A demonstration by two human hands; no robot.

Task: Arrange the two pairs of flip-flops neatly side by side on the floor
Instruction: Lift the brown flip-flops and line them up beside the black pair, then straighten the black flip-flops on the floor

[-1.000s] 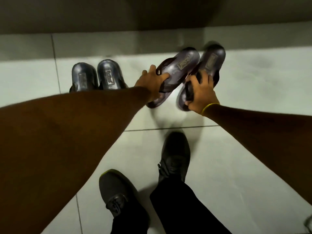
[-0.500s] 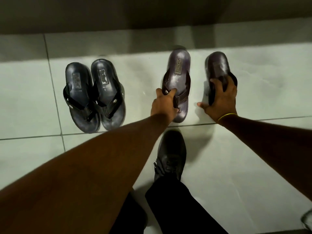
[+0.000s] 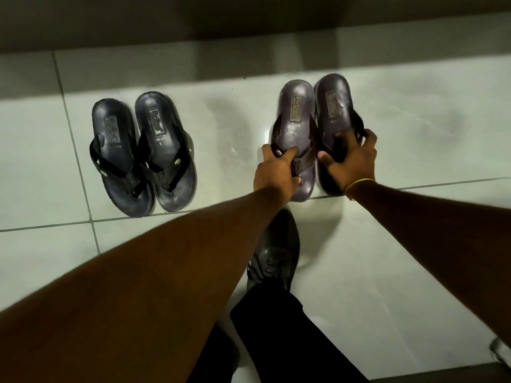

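A black pair of flip-flops (image 3: 143,153) lies side by side on the pale floor tiles at the left, heels away from me. At the right lies a dark brown pair, touching each other. My left hand (image 3: 276,172) grips the straps of the left brown flip-flop (image 3: 296,117). My right hand (image 3: 349,158) holds the straps of the right brown flip-flop (image 3: 333,100), which rests flat on the floor beside its mate. A yellow band circles my right wrist.
A dark wall base (image 3: 249,20) runs along the far side behind a raised tile strip. My own black shoe (image 3: 276,250) and dark trouser leg stand just below the brown pair. A wide gap of tile (image 3: 226,139) separates the two pairs.
The brown flip-flops were lifted and tilted a second ago, then set down apart. Now the right one has slid left against the other, both flat on the floor.
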